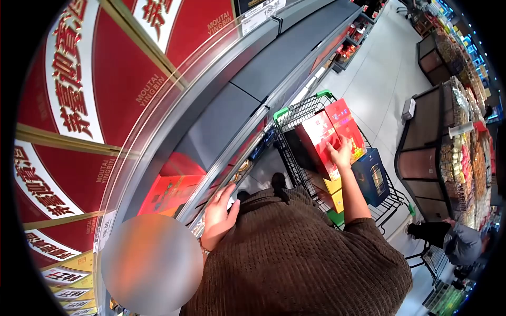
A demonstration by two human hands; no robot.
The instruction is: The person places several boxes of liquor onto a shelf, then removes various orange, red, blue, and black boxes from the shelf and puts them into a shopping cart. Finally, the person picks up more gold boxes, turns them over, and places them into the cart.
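A red gift box (316, 145) was held upright in the shopping cart (287, 113) by the right hand (340, 154), whose fingers were closed on the box's upper edge. A second red box (345, 122) was stood just behind it, with a dark blue box (371, 176) beside and yellow boxes (333, 192) beneath. The left hand (219, 216) was laid against the rail of the shelf (232, 118), fingers loosely apart and nothing gripped. Red cartons (171, 187) were stored on the shelf. Another person (456, 239) was crouched well apart.
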